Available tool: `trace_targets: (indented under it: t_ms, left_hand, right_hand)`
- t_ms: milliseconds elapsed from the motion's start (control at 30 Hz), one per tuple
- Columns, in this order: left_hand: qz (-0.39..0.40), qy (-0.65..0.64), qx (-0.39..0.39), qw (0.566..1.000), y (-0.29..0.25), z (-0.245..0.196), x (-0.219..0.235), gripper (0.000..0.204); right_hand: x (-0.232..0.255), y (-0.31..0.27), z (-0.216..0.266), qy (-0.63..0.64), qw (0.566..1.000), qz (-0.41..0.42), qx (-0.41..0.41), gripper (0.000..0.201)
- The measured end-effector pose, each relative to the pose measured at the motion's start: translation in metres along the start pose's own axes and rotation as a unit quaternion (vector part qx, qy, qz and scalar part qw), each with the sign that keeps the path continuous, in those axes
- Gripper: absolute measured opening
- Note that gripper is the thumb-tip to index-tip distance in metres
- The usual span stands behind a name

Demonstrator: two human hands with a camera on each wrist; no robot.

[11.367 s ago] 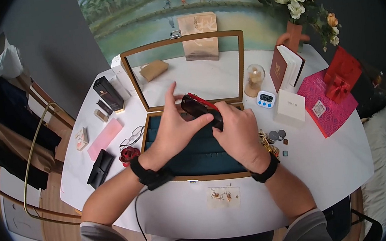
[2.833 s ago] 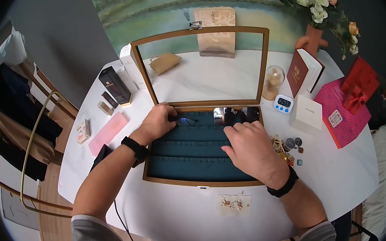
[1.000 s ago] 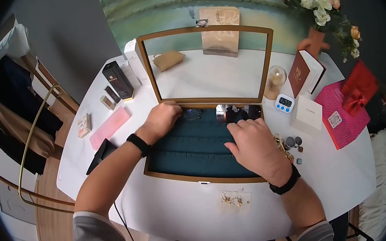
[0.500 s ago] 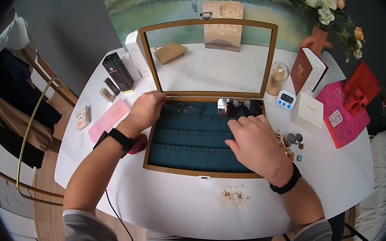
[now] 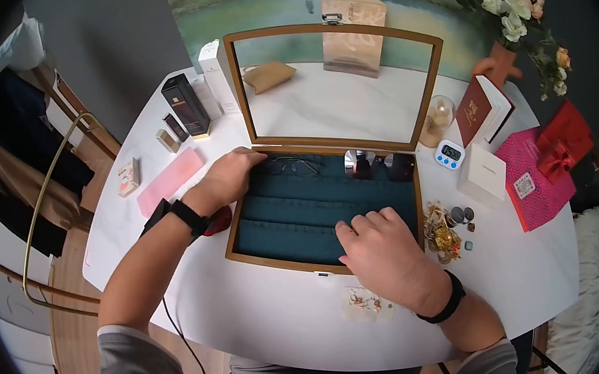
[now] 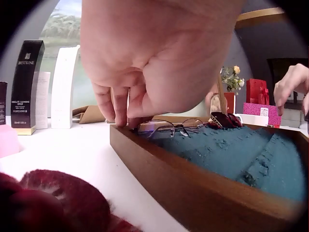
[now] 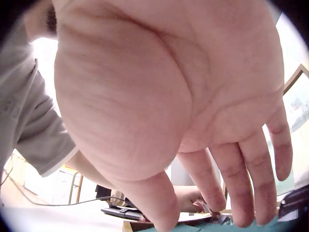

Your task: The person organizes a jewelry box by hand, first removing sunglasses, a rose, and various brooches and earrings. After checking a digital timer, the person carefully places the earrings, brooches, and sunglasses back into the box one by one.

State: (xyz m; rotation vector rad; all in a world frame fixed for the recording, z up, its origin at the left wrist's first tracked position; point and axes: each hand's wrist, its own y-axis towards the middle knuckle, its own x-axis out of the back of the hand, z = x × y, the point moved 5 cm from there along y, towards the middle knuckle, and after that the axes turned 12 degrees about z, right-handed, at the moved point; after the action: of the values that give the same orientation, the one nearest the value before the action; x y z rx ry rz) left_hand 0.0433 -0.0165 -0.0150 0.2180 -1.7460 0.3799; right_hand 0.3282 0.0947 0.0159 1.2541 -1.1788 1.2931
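My left hand (image 5: 229,176) is at the back left corner of a wooden display case (image 5: 418,207) lined with dark green fabric. In the left wrist view its fingers point down, fingertips right at the corner beside a pair of eyeglasses (image 6: 181,126). The eyeglasses lie in the back row, thin frame and clear lenses. Sunglasses (image 5: 385,165) with dark, shiny lenses lie in the same row at the back right. My right hand (image 5: 387,258) hovers over the case's front right edge, fingers loosely bent, nothing held. The glass lid (image 5: 440,63) stands raised.
Gold jewelry (image 5: 442,234) lies right of the case, and a card with earrings (image 5: 366,304) in front. A red velvety flower (image 6: 63,198) sits beside the left wrist. Boxes (image 5: 185,104) stand back left; a timer (image 5: 449,154) and a white box (image 5: 482,175) stand right.
Eyeglasses and sunglasses now lie in the case's back row. The right hand has drawn back from the sunglasses toward the front edge; the left has shifted left to the corner.
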Motion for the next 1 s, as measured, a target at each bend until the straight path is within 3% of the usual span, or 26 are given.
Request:
trace_targets:
  t_ms: [133, 233, 300, 367, 433, 467, 500, 567, 667, 833, 1000]
  left_hand:
    - [0.02, 0.008, 0.01, 1.0, -0.003, 0.003, -0.002, 0.045]
    - [-0.042, 0.001, -0.014, 0.999, -0.006, -0.002, -0.003, 0.051]
    - [-0.142, 0.055, -0.097, 0.984, -0.015, -0.032, 0.01, 0.056]
    - [-0.16, 0.035, -0.167, 0.972, -0.029, -0.081, 0.019, 0.048]
    - [-0.174, 0.014, -0.272, 0.946, -0.049, -0.13, 0.014, 0.041]
    - [-0.21, 0.057, -0.33, 0.919, -0.06, -0.153, 0.01, 0.029]
    - [-0.226, 0.02, -0.375, 0.899, -0.07, -0.171, 0.009, 0.015]
    - [-0.28, 0.034, -0.389, 0.877, -0.082, -0.19, -0.002, 0.012]
    - [-0.299, -0.002, -0.389, 0.871, -0.083, -0.186, -0.007, 0.011]
    - [-0.284, -0.017, -0.41, 0.866, -0.095, -0.181, -0.018, 0.017]
    - [-0.249, -0.046, -0.42, 0.871, -0.096, -0.175, -0.035, 0.035]
  right_hand:
    - [0.0, -0.002, 0.005, -0.012, 1.0, 0.002, 0.008, 0.043]
    - [-0.001, -0.003, 0.008, -0.021, 1.0, 0.006, 0.012, 0.043]
    - [-0.003, -0.002, 0.009, -0.026, 1.0, 0.008, 0.01, 0.044]
    - [-0.002, -0.004, 0.013, -0.023, 0.998, -0.06, 0.02, 0.025]
    - [-0.004, -0.006, 0.016, -0.019, 0.999, -0.029, 0.02, 0.018]
    - [-0.005, -0.006, 0.018, -0.013, 1.0, 0.001, 0.022, 0.011]
    - [-0.001, -0.008, 0.019, -0.012, 1.0, -0.001, 0.027, 0.011]
    - [0.001, -0.014, 0.02, 0.015, 0.996, 0.069, 0.045, 0.003]
    - [0.002, -0.018, 0.011, 0.036, 0.995, 0.086, 0.046, 0.003]
    - [0.007, -0.032, -0.021, 0.035, 0.995, -0.087, -0.032, 0.027]
    - [-0.019, -0.07, -0.034, 0.031, 0.985, -0.163, -0.037, 0.036]
